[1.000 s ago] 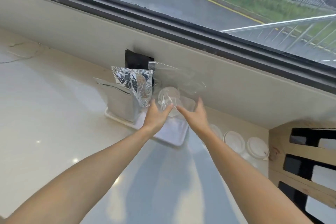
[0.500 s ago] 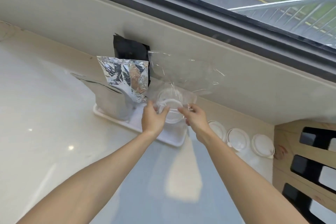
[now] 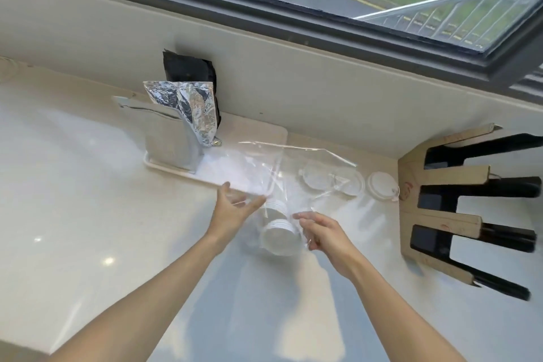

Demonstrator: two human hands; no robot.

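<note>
Right, the sleeved cup stack (image 3: 279,236) lies lengthwise away from me, between my spread-open left hand (image 3: 233,210) and loosely curled right hand (image 3: 321,233), whose grip I cannot tell.

The foil pouch (image 3: 191,109) hides half the black pouch (image 3: 188,67). The right edge cuts off the wooden rack (image 3: 440,214). The stack (image 3: 279,239) inside the clear bag (image 3: 293,161) is too blurred to tell cups from lids.

Both arms show bare along their whole visible length: left forearm (image 3: 152,288) and left hand (image 3: 232,209), right forearm (image 3: 390,303) and right hand (image 3: 323,232), slim wrists, long fingers
</note>
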